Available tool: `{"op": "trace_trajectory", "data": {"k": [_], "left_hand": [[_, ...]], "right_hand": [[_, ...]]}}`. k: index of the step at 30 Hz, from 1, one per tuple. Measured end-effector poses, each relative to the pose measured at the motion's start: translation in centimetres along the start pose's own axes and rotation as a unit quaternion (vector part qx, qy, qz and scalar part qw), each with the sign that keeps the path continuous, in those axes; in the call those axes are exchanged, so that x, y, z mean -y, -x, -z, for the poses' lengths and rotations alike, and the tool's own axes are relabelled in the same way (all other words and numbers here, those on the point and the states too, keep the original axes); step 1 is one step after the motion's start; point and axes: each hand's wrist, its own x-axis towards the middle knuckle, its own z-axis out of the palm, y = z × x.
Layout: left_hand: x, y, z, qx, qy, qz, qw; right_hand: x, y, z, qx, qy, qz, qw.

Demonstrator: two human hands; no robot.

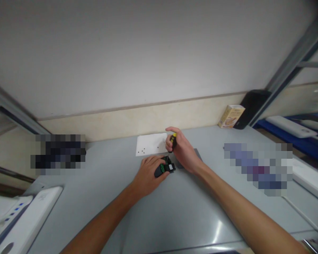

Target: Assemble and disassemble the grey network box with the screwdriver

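Note:
A small black electronic device (159, 171) with a green circuit board showing lies on the grey table. My left hand (149, 174) is closed around it, fingers along its far side and thumb at the near edge. In my right hand (184, 150) is a yellow and black screwdriver (173, 140), tilted, its thin shaft pointing down at the device. Whether the tip touches a screw is too small to tell. Just behind the device lies a white sheet (149, 143) with several tiny dark pieces on it, likely screws. Partly under my right hand is a flat dark grey piece (198, 154).
A yellow box (231, 116) and a black case (250, 106) stand at the back right by the wall. White objects (39, 215) lie along the left edge. Blurred-out items sit at left and right. A white cable (304, 215) runs along the right side of the table (100, 197).

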Motion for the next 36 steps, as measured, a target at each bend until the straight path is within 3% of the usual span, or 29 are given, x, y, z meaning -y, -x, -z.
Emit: {"op": "trace_trajectory", "data": {"k": [5,11,16,26,31,36], "left_hand": [[0.08,0.07,-0.24,-0.012,-0.003,0.0,1.0],[-0.11,0.04,-0.27,-0.006,0.0,0.011,1.0],[-0.02,0.08,-0.21,-0.003,0.002,0.011,1.0],[0.09,0.25,-0.14,-0.004,0.012,0.018,1.0],[0.24,0.23,-0.29,-0.01,0.019,0.024,0.999],[0.21,0.15,-0.2,-0.006,0.021,0.023,0.999]], "right_hand": [[0.58,0.34,0.04,0.013,0.015,-0.009,1.0],[0.39,-0.02,0.37,-0.041,0.001,-0.002,0.999],[0.68,-0.03,0.3,-0.013,-0.053,-0.038,0.998],[0.4,-0.04,0.24,-0.03,-0.032,-0.01,0.999],[0.56,-0.05,0.02,-0.015,-0.026,-0.035,0.999],[0.81,-0.02,-0.03,-0.054,-0.017,-0.017,0.998]]}}
